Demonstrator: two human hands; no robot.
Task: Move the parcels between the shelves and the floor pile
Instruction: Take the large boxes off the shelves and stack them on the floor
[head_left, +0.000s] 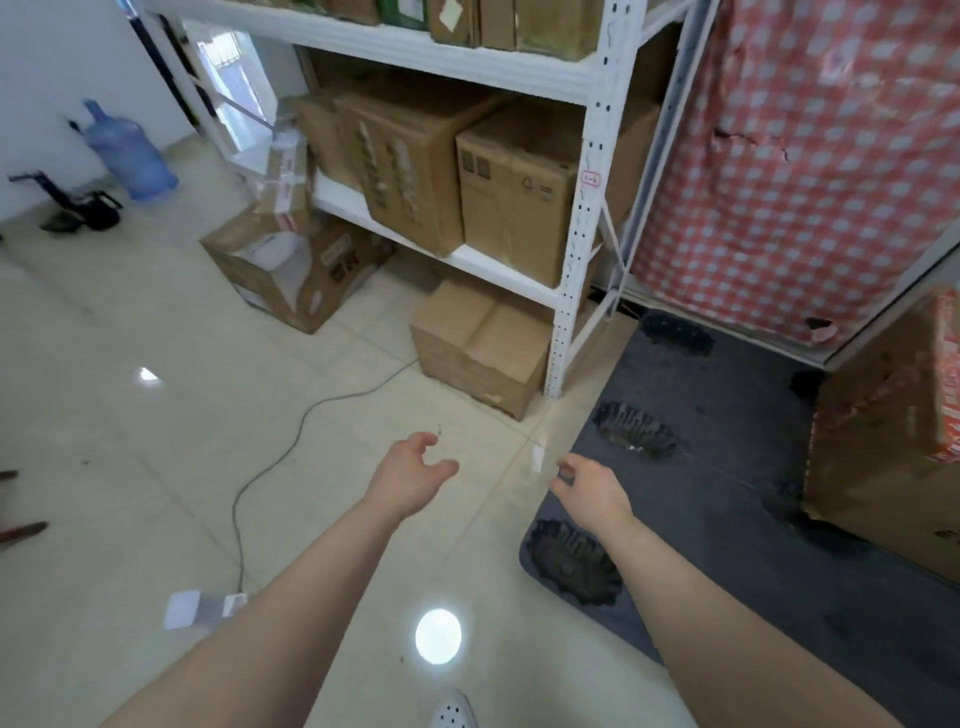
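Observation:
Both my arms reach forward over the tiled floor, holding nothing. My left hand has loosely spread fingers; my right hand hangs relaxed near the edge of a dark mat. A brown cardboard parcel sits on the floor under the white metal shelf rack, just beyond my hands. Two larger parcels, a taped one and a plain one, stand on the lower shelf. Left of the rack lies a floor pile: an open box with a taped parcel leaning above it.
A dark mat covers the floor at right, with a big orange-printed box on it. A red checked cloth hangs beside the rack. A grey cable snakes across the tiles. A blue water jug stands at far left.

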